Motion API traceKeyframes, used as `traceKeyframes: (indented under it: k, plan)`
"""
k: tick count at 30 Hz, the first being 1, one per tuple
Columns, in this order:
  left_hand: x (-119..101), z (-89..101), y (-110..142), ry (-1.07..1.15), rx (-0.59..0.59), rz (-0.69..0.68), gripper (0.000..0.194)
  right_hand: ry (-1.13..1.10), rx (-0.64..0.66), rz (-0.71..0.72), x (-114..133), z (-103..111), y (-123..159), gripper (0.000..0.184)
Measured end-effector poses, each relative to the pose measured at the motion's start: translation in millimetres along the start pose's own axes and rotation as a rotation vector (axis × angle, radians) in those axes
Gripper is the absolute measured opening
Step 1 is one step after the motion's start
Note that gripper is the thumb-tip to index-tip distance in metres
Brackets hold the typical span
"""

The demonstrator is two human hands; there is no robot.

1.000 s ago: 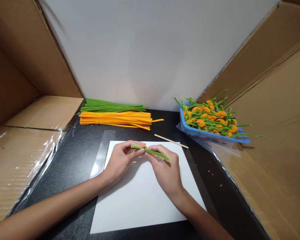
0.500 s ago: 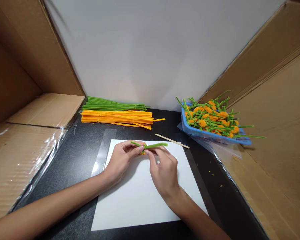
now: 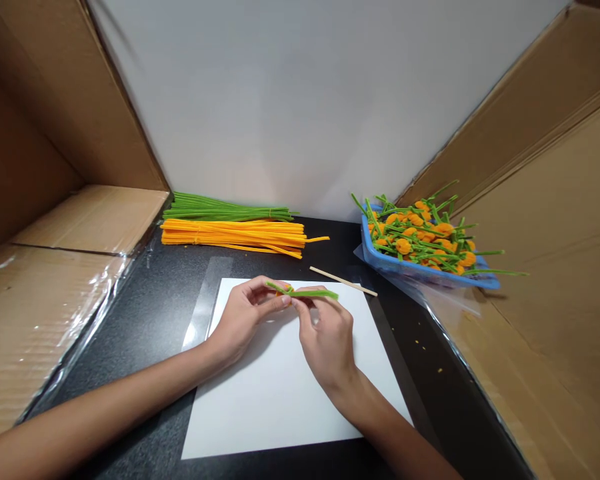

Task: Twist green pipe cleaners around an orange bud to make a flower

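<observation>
Above the far part of a white sheet of paper [image 3: 280, 393], both my hands pinch one small piece made of green and orange pipe cleaners. My left hand [image 3: 245, 317] closes its thumb and fingers on the orange part, which is mostly hidden behind the fingertips. From the right, my right hand [image 3: 330, 340] is closed with its thumb and index finger at the joint. A green pipe cleaner [image 3: 313, 293] lies across the piece, its long end running right over my right fingers and a shorter end pointing up left.
Behind the paper lie a bundle of green pipe cleaners [image 3: 220, 208] and an orange bundle [image 3: 230, 237]. A thin wooden stick [image 3: 343, 281] crosses the paper's far right corner. At right, a blue basket [image 3: 430, 272] holds several orange and green pieces. Cardboard walls [image 3: 545, 200] flank the black table.
The long green end has tipped slightly downward at the right, and the orange part has turned further out of sight between my fingertips. Both hands stay in nearly the same place.
</observation>
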State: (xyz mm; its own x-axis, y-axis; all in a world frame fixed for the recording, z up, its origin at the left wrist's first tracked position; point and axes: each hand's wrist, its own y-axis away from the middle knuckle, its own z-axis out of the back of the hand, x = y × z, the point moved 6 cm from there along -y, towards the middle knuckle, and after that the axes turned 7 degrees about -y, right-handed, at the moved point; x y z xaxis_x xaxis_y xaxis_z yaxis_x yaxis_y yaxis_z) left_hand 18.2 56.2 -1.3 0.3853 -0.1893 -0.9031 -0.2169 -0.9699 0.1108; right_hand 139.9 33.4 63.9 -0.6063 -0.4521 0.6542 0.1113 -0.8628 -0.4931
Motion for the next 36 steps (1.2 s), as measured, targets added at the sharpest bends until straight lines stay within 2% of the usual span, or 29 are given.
traceKeyframes:
  k: [4, 6, 8, 10, 12, 16, 22, 25, 31, 36]
  plan:
    - [-9, 2.0, -4, -0.078, 0.030, -0.045, 0.024, -0.173, 0.062, -0.176, -12, -2, -3, 0.013]
    - [-21, 7.2, -9, -0.237, 0.030, -0.161, 0.028, -0.276, 0.113, -0.269, -18, -4, -4, 0.012]
    - [-38, 11.7, -13, -0.433, 0.042, -0.344, 0.025, -0.376, 0.156, -0.331, -23, -6, -4, 0.012]
    - [-52, 12.1, -14, -0.588, 0.113, -0.530, 0.016, -0.475, 0.172, -0.375, -25, -7, -5, 0.013]
    - [-60, 10.7, -15, -0.674, 0.223, -0.636, 0.013, -0.564, 0.189, -0.421, -26, -7, -6, 0.015]
    - [-70, 5.7, -13, -0.856, 0.432, -0.729, 0.019, -0.690, 0.259, -0.496, -25, -6, -9, 0.019]
    - [-82, -1.5, -2, -1.201, 0.562, -0.865, 0.025, -0.791, 0.263, -0.502, -22, -3, -12, 0.016]
    - [-85, -4.5, 2, -1.280, 0.561, -0.912, 0.024, -0.750, 0.252, -0.474, -18, -3, -12, 0.012]
    - [-78, -6.1, 2, -1.346, 0.439, -0.923, 0.020, -0.636, 0.179, -0.434, -11, 0, -9, 0.012]
    - [-77, -6.8, 4, -1.249, 0.365, -0.891, 0.015, -0.635, 0.169, -0.399, -6, 0, -9, 0.008]
